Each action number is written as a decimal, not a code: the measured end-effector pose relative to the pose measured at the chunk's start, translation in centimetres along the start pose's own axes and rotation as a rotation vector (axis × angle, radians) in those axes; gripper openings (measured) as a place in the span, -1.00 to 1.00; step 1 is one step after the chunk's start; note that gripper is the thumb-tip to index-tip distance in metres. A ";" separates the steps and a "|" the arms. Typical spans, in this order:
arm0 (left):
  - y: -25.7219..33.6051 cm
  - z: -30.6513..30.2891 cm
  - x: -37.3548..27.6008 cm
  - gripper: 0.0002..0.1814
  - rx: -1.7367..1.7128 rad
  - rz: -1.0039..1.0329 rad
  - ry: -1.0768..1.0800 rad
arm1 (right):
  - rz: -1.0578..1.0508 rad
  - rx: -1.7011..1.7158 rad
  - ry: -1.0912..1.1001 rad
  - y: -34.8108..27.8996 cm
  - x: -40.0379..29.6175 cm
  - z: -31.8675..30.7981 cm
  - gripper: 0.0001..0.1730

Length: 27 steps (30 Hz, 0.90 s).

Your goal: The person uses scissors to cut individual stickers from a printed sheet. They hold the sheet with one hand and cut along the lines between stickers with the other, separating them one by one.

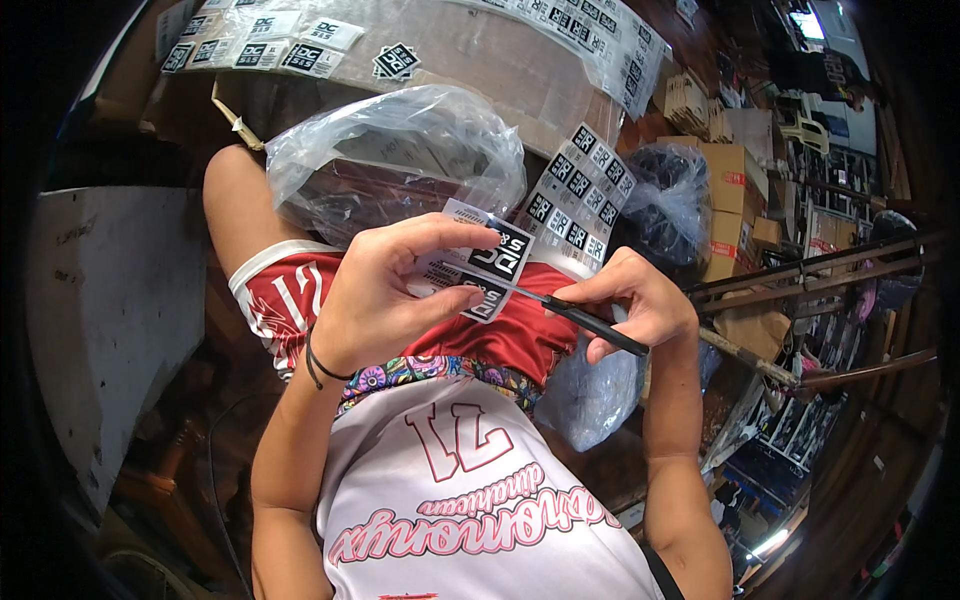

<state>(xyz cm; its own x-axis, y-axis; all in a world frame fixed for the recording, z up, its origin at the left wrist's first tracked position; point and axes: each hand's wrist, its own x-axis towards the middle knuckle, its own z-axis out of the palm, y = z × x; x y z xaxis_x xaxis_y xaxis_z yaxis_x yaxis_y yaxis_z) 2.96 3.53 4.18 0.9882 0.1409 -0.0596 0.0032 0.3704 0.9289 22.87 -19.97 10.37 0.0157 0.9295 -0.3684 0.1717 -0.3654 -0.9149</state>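
Between the thumb and fingers of my left hand (405, 274) is a small printed sheet (517, 244) with black-and-white label designs. My right hand (626, 300) grips scissors with black handles (592, 324); their metal blades lie across the sheet, between two of its printed labels. Just beyond, a larger sheet of similar labels (577, 191) rests by my lap. A clear plastic bag (397, 127) with its mouth spread stands in front of me, near my knee. Whether the blades are cutting right now cannot be told.
Cut label pieces (259, 54), a small stack of labels (396, 61) and more uncut sheets (600, 37) lie on the plastic-covered table (480, 56). Cardboard boxes (731, 180) and filled plastic bags (667, 195) are at the right. A person (825, 75) is in the far upper right.
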 end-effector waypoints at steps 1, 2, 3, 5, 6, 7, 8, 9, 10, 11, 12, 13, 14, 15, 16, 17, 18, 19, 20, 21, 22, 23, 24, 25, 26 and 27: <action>0.0 0.0 0.0 -0.51 0.015 0.013 0.004 | -0.001 0.004 0.006 -0.1 0.0 0.1 -0.12; 0.0 0.1 0.0 -0.51 0.030 0.026 0.008 | 0.006 0.011 0.008 -0.2 -0.1 0.1 -0.12; 0.1 0.1 0.0 -0.50 0.045 0.040 0.012 | 0.013 0.018 0.012 -0.3 -0.1 0.2 -0.12; 0.4 0.2 -0.1 -0.50 0.045 0.032 0.019 | 0.006 0.019 0.018 -0.3 -0.1 0.3 -0.12; 0.5 0.3 -0.1 -0.49 0.046 0.028 0.023 | -0.008 0.013 0.021 -0.3 -0.1 0.4 -0.12; 0.5 0.3 -0.2 -0.49 0.042 0.026 0.025 | -0.022 0.008 0.024 -0.2 -0.1 0.4 -0.13; 0.6 0.3 -0.2 -0.49 0.039 0.025 0.027 | -0.034 -0.007 0.023 -0.2 -0.1 0.4 -0.13; 0.6 0.3 -0.2 -0.49 0.036 0.023 0.029 | -0.046 -0.022 0.021 -0.2 -0.2 0.3 -0.13; 0.6 0.4 -0.2 -0.49 0.034 0.025 0.032 | -0.058 -0.036 0.020 -0.2 -0.2 0.2 -0.14; 0.6 0.4 -0.2 -0.49 0.033 0.028 0.035 | -0.071 -0.052 0.018 -0.1 -0.1 0.2 -0.14; 0.5 0.5 -0.3 -0.49 0.032 0.030 0.038 | -0.084 -0.068 0.016 -0.1 -0.1 0.2 -0.15; 0.5 0.5 -0.3 -0.49 0.036 0.036 0.035 | -0.096 -0.084 0.014 -0.2 0.0 0.2 -0.15; 0.4 0.4 -0.3 -0.49 0.040 0.041 0.031 | -0.069 -0.081 0.000 -0.4 0.0 0.1 -0.18; 0.4 0.4 -0.3 -0.49 0.044 0.046 0.029 | -0.041 -0.077 -0.015 -0.9 0.0 -0.1 -0.22; 0.4 0.4 -0.3 -0.49 0.040 0.036 0.031 | -0.013 -0.073 -0.030 -1.1 0.0 -0.2 -0.25; 0.5 0.5 -0.4 -0.49 0.035 0.027 0.033 | -0.013 -0.071 -0.028 -1.1 -0.1 -0.2 -0.25; 0.5 0.5 -0.4 -0.49 0.030 0.018 0.033 | -0.012 -0.071 -0.024 -1.0 -0.1 -0.1 -0.25; 0.5 0.5 -0.4 -0.49 0.032 0.023 0.029 | -0.011 -0.070 -0.021 -1.0 -0.2 -0.1 -0.25; 0.4 0.4 -0.3 -0.49 0.033 0.028 0.026 | -0.011 -0.078 -0.021 -1.1 -0.2 -0.2 -0.26; 0.3 0.4 -0.3 -0.49 0.035 0.033 0.022 | -0.010 -0.084 -0.022 -1.1 -0.2 -0.2 -0.26; 0.3 0.4 -0.3 -0.49 0.048 0.043 0.022 | -0.008 -0.091 -0.023 -1.1 -0.2 -0.2 -0.26; 0.3 0.4 -0.3 -0.50 0.061 0.052 0.023 | 0.002 -0.088 -0.024 -1.1 -0.3 -0.2 -0.27; 0.3 0.5 -0.3 -0.50 0.075 0.062 0.023 | 0.011 -0.085 -0.024 -1.0 -0.3 -0.2 -0.27; 0.3 0.5 -0.3 -0.50 0.065 0.059 0.025 | 0.021 -0.081 -0.025 -1.0 -0.4 -0.2 -0.27; 0.3 0.5 -0.3 -0.50 0.056 0.057 0.026 | -0.010 -0.093 -0.018 -0.8 -0.4 -0.1 -0.24; 0.3 0.6 -0.3 -0.50 0.045 0.055 0.029 | -0.040 -0.104 -0.011 -0.5 -0.4 0.0 -0.20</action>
<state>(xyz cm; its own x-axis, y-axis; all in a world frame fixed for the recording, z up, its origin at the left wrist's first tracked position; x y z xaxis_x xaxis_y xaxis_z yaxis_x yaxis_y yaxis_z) 2.76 3.08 4.65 0.9824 0.1861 -0.0183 -0.0429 0.3195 0.9466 22.80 -20.13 10.95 -0.0037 0.9425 -0.3341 0.2731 -0.3205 -0.9070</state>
